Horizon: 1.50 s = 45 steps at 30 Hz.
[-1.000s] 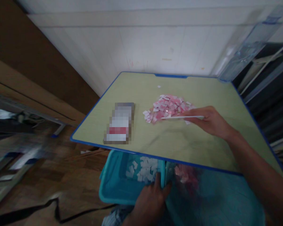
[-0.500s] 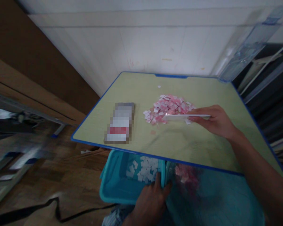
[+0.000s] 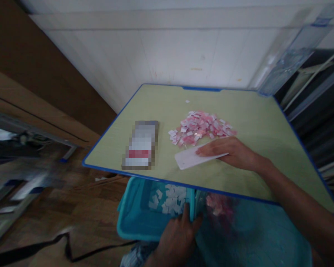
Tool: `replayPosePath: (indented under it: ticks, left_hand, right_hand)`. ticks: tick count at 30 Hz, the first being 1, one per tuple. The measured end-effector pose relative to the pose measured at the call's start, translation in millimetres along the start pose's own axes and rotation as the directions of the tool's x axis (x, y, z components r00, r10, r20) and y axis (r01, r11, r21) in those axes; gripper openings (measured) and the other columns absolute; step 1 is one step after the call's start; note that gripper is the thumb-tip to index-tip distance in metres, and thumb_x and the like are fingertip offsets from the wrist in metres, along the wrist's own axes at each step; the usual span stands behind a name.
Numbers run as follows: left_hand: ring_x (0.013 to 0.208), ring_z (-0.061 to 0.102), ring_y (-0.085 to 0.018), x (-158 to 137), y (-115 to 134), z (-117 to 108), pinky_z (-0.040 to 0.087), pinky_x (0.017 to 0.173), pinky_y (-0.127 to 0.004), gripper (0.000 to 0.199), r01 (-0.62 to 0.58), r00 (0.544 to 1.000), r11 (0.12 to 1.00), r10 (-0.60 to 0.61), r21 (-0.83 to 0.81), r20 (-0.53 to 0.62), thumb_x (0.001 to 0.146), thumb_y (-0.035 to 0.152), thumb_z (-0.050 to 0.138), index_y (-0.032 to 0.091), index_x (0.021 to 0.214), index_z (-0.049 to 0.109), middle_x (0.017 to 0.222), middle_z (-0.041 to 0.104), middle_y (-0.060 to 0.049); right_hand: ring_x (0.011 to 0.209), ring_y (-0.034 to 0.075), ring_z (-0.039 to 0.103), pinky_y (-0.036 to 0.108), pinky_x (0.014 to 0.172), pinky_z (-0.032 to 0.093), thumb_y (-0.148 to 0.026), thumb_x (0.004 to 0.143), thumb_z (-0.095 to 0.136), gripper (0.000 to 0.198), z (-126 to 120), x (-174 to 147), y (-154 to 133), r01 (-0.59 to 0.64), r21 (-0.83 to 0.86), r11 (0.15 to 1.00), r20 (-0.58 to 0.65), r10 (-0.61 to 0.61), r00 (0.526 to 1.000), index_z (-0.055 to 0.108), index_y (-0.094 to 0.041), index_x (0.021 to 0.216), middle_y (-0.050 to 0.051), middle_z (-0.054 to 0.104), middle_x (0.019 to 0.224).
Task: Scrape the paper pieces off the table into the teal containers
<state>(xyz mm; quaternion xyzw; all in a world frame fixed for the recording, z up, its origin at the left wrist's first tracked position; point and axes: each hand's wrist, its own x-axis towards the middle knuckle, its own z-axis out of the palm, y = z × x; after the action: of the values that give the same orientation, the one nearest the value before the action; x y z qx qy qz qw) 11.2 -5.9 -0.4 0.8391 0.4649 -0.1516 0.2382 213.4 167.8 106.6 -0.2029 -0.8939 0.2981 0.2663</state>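
- Head view: our right hand [image 3: 235, 152], at four o'clock of the pink-and-white pile [image 3: 203, 124], is clamped on a white card [image 3: 187, 158], likely gripped at one end to leave the other free.
- The card is at six o'clock of the pile, just beside it, over the table [image 3: 253, 115].
- Our left hand [image 3: 179, 235], well apart, straddles the seven-o'clock bin [image 3: 128, 222] and five-o'clock bin [image 3: 269, 237], perhaps steadying them; we cannot tell how firmly.

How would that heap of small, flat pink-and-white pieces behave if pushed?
The heap would probably spread rather than slide as one block, since loose pieces straggle at its edges. Each piece looks light, being small and thin. The shiny ones may slip over each other.
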Motion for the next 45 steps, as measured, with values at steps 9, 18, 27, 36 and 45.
replayPosePath:
  ticks: [9, 18, 27, 36, 45]
  left_hand:
    - [0.077, 0.062, -0.026, 0.0, 1.3, -3.0, 0.049, 0.064, -0.040, 0.059, 0.003, 1.000, 1.000, -0.003, 0.000, 0.005, 0.079, 0.012, 0.043, 0.033, 0.132, 0.028, 0.130, 0.034, -0.023]
    - [0.080, 0.061, -0.025, 0.5, 2.5, -4.3, 0.048, 0.067, -0.039, 0.059, 0.019, 1.000, 1.000, -0.019, -0.003, 0.024, 0.079, 0.011, 0.042, 0.032, 0.132, 0.029, 0.131, 0.031, -0.022]
    - [0.080, 0.061, -0.026, 0.6, 2.8, -5.5, 0.048, 0.066, -0.041, 0.057, 0.024, 1.000, 1.000, -0.024, -0.005, 0.011, 0.079, 0.014, 0.044, 0.032, 0.131, 0.030, 0.131, 0.032, -0.022]
    - [0.082, 0.061, -0.026, 0.1, 1.3, -2.5, 0.048, 0.068, -0.041, 0.057, 0.005, 1.000, 1.000, -0.005, -0.014, 0.015, 0.080, 0.017, 0.046, 0.032, 0.132, 0.028, 0.132, 0.030, -0.021]
    - [0.080, 0.061, -0.025, 0.5, 2.1, -3.6, 0.048, 0.066, -0.040, 0.053, 0.008, 1.000, 1.000, -0.008, -0.013, -0.006, 0.082, 0.015, 0.042, 0.032, 0.131, 0.030, 0.131, 0.033, -0.021]
  right_hand:
    - [0.079, 0.015, 0.066, 0.024, 0.069, 0.051, -0.024, 0.078, 0.056, 0.021, -11.1, -8.5, 7.3, -0.186, -0.186, 0.965, -0.290, 0.127, 0.949, 0.067, -0.025, 0.095, 0.000, 0.070, 0.092]
    - [0.079, 0.016, 0.066, 0.025, 0.068, 0.051, -0.024, 0.078, 0.056, 0.019, -16.7, -8.1, 5.4, -0.206, -0.222, 0.953, -0.286, 0.138, 0.948, 0.068, -0.026, 0.093, 0.000, 0.070, 0.090]
    - [0.076, 0.017, 0.067, 0.026, 0.067, 0.052, -0.025, 0.078, 0.056, 0.019, -16.6, -7.9, 5.8, -0.223, -0.234, 0.946, -0.283, 0.153, 0.947, 0.068, -0.027, 0.092, -0.001, 0.070, 0.090]
    - [0.070, 0.017, 0.067, 0.026, 0.061, 0.050, -0.028, 0.075, 0.058, 0.016, -16.5, -10.2, 7.8, -0.253, -0.232, 0.939, -0.324, 0.170, 0.931, 0.069, -0.030, 0.088, -0.002, 0.071, 0.085]
    - [0.066, 0.018, 0.066, 0.028, 0.059, 0.051, -0.030, 0.076, 0.058, 0.016, -18.3, -9.9, 5.3, -0.277, -0.234, 0.932, -0.332, 0.191, 0.924, 0.069, -0.031, 0.087, -0.002, 0.071, 0.081]
